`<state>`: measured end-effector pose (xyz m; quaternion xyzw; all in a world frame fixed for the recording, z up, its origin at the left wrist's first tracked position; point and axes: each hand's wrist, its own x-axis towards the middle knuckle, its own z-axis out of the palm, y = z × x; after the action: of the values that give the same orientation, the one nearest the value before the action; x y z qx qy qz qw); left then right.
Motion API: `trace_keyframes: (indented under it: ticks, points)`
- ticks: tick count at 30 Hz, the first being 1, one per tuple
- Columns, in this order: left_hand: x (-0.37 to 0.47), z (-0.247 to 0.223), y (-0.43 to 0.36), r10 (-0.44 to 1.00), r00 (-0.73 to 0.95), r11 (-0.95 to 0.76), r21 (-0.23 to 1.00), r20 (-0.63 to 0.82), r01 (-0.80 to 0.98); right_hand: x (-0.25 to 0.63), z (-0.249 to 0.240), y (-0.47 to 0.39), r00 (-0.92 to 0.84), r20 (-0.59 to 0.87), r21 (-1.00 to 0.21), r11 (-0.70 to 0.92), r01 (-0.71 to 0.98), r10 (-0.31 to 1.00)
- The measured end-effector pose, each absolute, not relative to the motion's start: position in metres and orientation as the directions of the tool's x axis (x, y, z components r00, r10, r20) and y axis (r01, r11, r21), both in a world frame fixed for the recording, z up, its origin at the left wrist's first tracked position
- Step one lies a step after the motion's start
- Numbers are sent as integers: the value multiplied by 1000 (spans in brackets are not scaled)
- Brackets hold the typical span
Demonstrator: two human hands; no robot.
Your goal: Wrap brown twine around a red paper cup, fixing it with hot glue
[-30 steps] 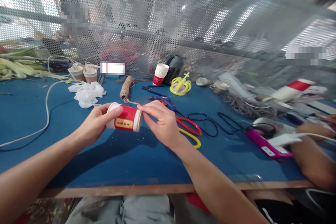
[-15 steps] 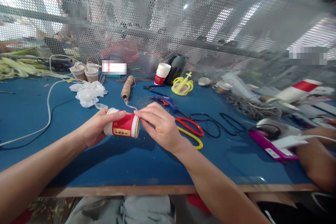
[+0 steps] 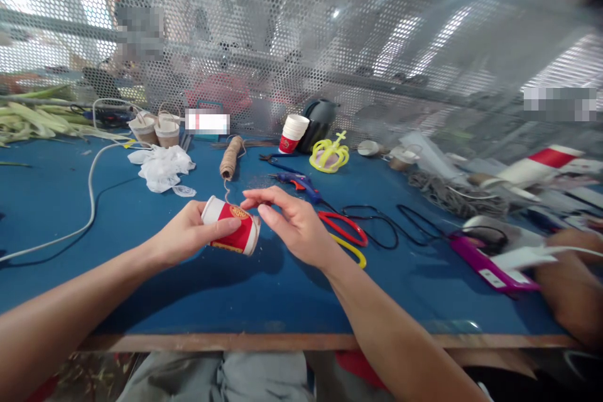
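Note:
A red and white paper cup [image 3: 235, 237] lies tilted sideways in my left hand [image 3: 188, 232], its thumb across the red side. Beside the cup's right end is my right hand [image 3: 292, 220], thumb and index finger apart, the other fingers partly hidden. From the ball of brown twine [image 3: 231, 158] behind the cup, a thin strand runs down to the cup's upper side. Twine seems to lie along the rim at the cup's right end. A blue glue gun [image 3: 299, 184] and scissors with red and yellow handles [image 3: 343, 228] rest to the right of my right hand.
Crumpled white plastic [image 3: 164, 166] and two twine-handled cups [image 3: 167, 132] stand back left. Farther back are stacked paper cups [image 3: 293, 132] and a yellow crown [image 3: 328, 156]. A purple power strip [image 3: 492, 267] lies right, near another person's arm [image 3: 570, 282]. Black cable crosses the blue table [image 3: 301, 308].
The cup has turned in my left hand and shifted slightly right, showing its gold emblem. My right hand's thumb and index finger have parted and moved off the rim. The strand hangs slacker.

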<state>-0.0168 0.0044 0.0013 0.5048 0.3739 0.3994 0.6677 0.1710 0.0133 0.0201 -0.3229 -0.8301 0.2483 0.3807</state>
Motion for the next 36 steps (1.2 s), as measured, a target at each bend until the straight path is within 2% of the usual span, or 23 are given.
trace_keyframes:
  ticks: [5, 9, 17, 20, 22, 24, 25, 26, 31, 36]
  points:
    - [-14, 0, 1, 902, 424, 149, 981, -85, -122, 168, 23, 7, -573, 464, -655, 697, 292, 676]
    - [-14, -4, 0, 892, 447, 135, 983, -67, -122, 166, 23, 5, -568, 410, -729, 631, 267, 714]
    - [-12, -10, 4, 903, 404, 195, 977, -145, -86, 164, 19, 5, -549, 390, -750, 601, 277, 739]
    - [-11, -7, 4, 900, 407, 224, 966, -154, -128, 170, 19, 15, -463, 388, -791, 546, 277, 797]
    - [-11, -5, 4, 904, 396, 240, 956, -159, -165, 179, 23, 29, -339, 360, -805, 473, 358, 869]
    - [-12, -3, 4, 913, 375, 251, 947, -162, -201, 193, 29, 46, -174, 307, -733, 349, 583, 936]
    - [-12, -2, 4, 919, 360, 251, 942, -160, -221, 202, 32, 56, -87, 278, -636, 251, 730, 957]
    - [-12, -2, 5, 923, 348, 254, 937, -161, -238, 210, 34, 66, 20, 238, -489, 102, 866, 971]
    - [-13, -4, 7, 929, 329, 269, 918, -168, -291, 247, 18, 108, 171, 45, -333, -146, 931, 984]
    - [-13, -5, 8, 930, 322, 281, 907, -177, -314, 255, -7, 123, 226, -44, -344, -228, 911, 973]
